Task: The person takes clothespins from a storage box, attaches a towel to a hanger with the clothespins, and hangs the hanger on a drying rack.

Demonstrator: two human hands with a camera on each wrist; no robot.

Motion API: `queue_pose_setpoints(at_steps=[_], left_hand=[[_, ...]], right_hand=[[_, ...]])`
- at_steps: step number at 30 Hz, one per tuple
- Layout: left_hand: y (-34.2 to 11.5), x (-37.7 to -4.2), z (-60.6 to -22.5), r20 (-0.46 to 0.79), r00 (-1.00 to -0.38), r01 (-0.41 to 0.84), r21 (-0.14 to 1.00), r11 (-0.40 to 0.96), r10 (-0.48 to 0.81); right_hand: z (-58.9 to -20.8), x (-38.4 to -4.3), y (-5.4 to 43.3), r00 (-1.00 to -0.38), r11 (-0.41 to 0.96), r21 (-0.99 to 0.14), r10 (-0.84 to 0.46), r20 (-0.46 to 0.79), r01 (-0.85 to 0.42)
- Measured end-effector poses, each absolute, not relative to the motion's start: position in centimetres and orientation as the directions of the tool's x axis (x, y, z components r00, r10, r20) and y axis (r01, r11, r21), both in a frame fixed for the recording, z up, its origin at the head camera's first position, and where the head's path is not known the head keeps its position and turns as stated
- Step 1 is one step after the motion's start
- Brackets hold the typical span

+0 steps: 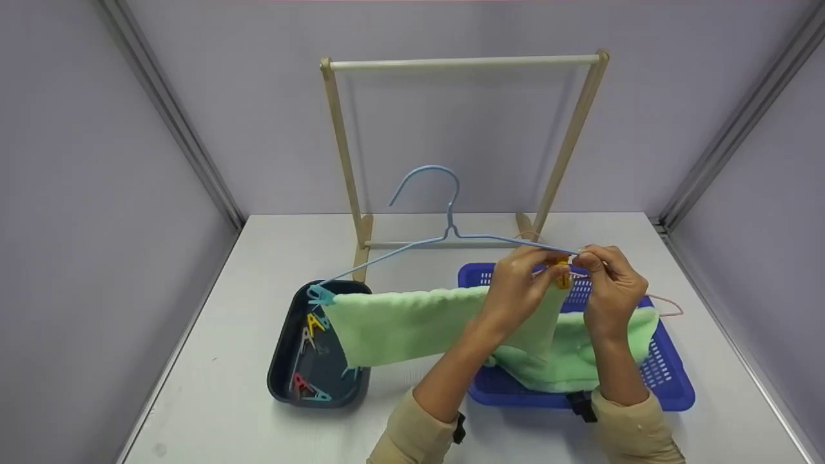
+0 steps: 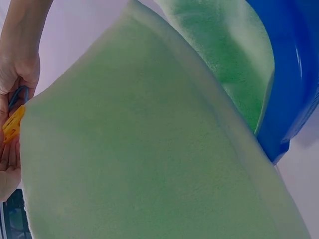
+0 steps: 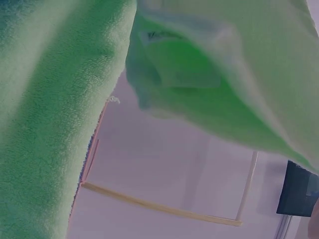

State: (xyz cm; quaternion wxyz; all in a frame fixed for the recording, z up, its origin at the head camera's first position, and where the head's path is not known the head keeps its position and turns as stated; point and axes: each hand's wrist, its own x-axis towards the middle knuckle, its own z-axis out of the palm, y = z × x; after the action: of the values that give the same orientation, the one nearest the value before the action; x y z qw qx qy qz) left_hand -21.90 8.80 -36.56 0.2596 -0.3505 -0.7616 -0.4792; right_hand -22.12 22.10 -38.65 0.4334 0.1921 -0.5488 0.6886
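A light-green towel [image 1: 412, 325] hangs from the bottom of a light-blue wire hanger [image 1: 406, 247], with a light-blue clothespin [image 1: 320, 294] on its left corner. My left hand [image 1: 515, 287] pinches a yellow clothespin [image 1: 563, 276] at the towel's upper right corner. In the left wrist view, the yellow clothespin [image 2: 14, 124] shows between both hands at the left edge. With thumb and fingers, my right hand [image 1: 612, 290] grips the right end of the hanger. Towel cloth [image 3: 259, 64] fills much of the right wrist view, where the grips are hidden.
At left, a dark tray [image 1: 277, 367] holds several clothespins. A blue basket [image 1: 673, 393] at right contains another green towel [image 1: 580, 361]; a pink hanger [image 1: 673, 306] sticks out beside it. Behind stands a wooden rack with a white top bar [image 1: 464, 63].
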Motion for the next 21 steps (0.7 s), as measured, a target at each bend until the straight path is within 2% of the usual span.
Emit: queue_pose_setpoints(at_steps=[7,9,14,18,21], left_hand=[[8.9,-22.2,-36.9,0.740,-0.594,0.801,0.507,0.317,0.316],[9.0,-22.3,-37.2,0.740,-0.599,0.798,0.526,0.293,0.306],[9.1,-22.5,-37.7,0.723,-0.628,0.777,0.560,0.288,0.288],[9.1,-22.3,-37.6,0.678,-0.653,0.754,0.543,0.370,0.336],[9.2,-22.1,-37.4,0.617,-0.699,0.713,0.565,0.416,0.362]], right_hand=[[-39.0,-22.2,22.2,-0.555,-0.010,-0.598,0.384,0.737,-0.801],[-39.0,-22.1,22.2,-0.547,-0.007,-0.591,0.388,0.742,-0.807],[-39.1,-22.1,22.1,-0.537,0.013,-0.585,0.382,0.752,-0.811],[-39.3,-22.2,22.3,-0.544,0.030,-0.596,0.374,0.751,-0.802],[-39.4,-22.1,22.5,-0.549,0.033,-0.601,0.370,0.750,-0.798]])
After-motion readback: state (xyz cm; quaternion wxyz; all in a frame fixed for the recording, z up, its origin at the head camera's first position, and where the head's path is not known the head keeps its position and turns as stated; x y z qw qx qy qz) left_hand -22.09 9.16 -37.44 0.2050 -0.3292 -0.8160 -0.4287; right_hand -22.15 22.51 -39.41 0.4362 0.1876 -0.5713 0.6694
